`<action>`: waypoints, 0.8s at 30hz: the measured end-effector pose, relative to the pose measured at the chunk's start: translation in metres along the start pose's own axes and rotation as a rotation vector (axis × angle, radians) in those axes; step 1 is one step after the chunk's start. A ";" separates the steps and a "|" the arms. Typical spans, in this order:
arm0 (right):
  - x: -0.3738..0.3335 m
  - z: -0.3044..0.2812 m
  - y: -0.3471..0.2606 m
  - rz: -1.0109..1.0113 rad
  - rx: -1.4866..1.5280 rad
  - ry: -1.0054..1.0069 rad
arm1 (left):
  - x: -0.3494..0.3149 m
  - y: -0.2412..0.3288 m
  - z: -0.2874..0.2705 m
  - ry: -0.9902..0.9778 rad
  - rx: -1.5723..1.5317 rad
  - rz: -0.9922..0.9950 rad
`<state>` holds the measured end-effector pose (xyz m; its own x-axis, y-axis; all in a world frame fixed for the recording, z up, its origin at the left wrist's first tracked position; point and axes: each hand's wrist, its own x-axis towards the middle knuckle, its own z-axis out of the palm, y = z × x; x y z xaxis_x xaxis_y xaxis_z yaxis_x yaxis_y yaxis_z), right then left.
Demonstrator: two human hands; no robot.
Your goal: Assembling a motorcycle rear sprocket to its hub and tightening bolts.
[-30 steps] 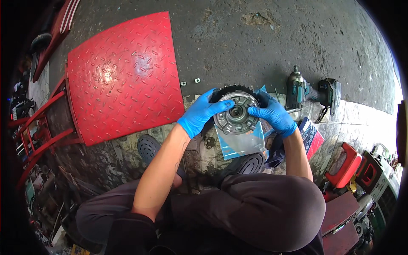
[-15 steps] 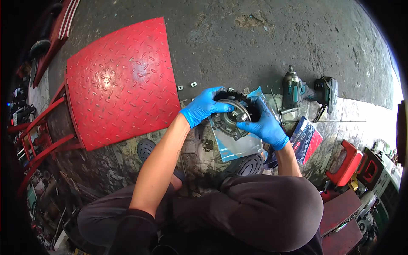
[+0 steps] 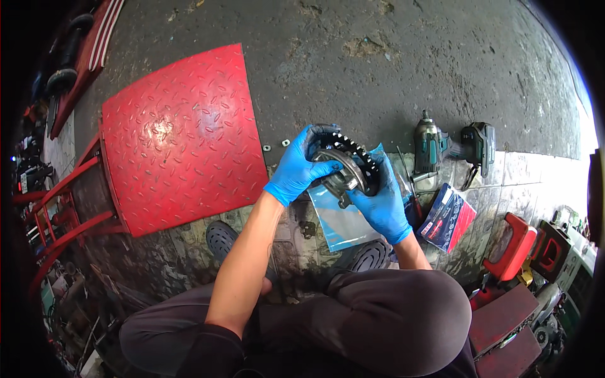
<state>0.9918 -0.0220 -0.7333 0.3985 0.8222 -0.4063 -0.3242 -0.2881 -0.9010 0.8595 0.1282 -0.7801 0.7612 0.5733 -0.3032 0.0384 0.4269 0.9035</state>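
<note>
Between my blue-gloved hands is a round metal part (image 3: 350,169) that looks like a clutch assembly, with a silver ring, lugs and a dark toothed rim. It stands tilted, the toothed rim facing up and away from me. My left hand (image 3: 291,175) is closed round its left side, thumb across the silver face. On the right, my right hand (image 3: 386,211) grips the lower right side; its fingertips are partly hidden behind the rim. Below the part, a clear plastic bag (image 3: 343,227) with blue edges lies on the floor.
A cordless impact driver (image 3: 430,143) lies at the right, near a screwdriver (image 3: 415,195) and a blue-and-red packet (image 3: 447,217). A red tread-plate stand (image 3: 183,138) fills the left. Two small metal pieces (image 3: 285,143) rest beside it. A red tool chest (image 3: 504,315) stands lower right.
The round part has been tipped, so its toothed rim now shows and its silver face is seen more edge-on. My right hand has turned and moved slightly down and left.
</note>
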 end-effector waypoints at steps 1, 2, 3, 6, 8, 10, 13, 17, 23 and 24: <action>0.003 0.003 -0.003 0.013 0.037 0.008 | 0.003 0.001 -0.002 0.002 0.005 0.013; 0.006 0.004 0.000 0.008 0.036 0.008 | 0.007 0.001 -0.002 0.001 0.007 0.017; 0.011 0.004 0.007 -0.087 -0.067 0.036 | 0.012 0.001 -0.002 0.025 -0.018 0.056; 0.024 0.009 0.024 -0.370 -0.377 0.117 | 0.020 0.004 -0.002 0.102 -0.093 0.170; 0.029 0.013 0.020 -0.440 -0.433 0.140 | 0.021 0.003 -0.003 0.201 0.024 0.075; 0.034 0.017 0.016 -0.570 -0.548 0.178 | 0.015 0.001 -0.004 0.408 0.253 -0.125; 0.035 0.026 0.021 -0.654 -0.653 0.204 | -0.002 -0.001 0.001 0.537 0.196 -0.264; 0.035 0.039 0.040 -0.718 -0.803 0.208 | -0.027 -0.003 0.008 0.609 -0.335 -0.362; 0.032 0.061 0.059 -0.654 -0.967 0.133 | -0.047 -0.019 -0.006 0.594 -0.668 -0.274; 0.029 0.064 0.060 -0.647 -0.974 0.149 | -0.050 -0.012 -0.006 0.563 -0.766 -0.294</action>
<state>0.9289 0.0160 -0.7896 0.3654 0.9061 0.2132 0.7411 -0.1446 -0.6556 0.8174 0.0986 -0.7772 0.3628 0.5361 -0.7622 -0.4031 0.8278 0.3903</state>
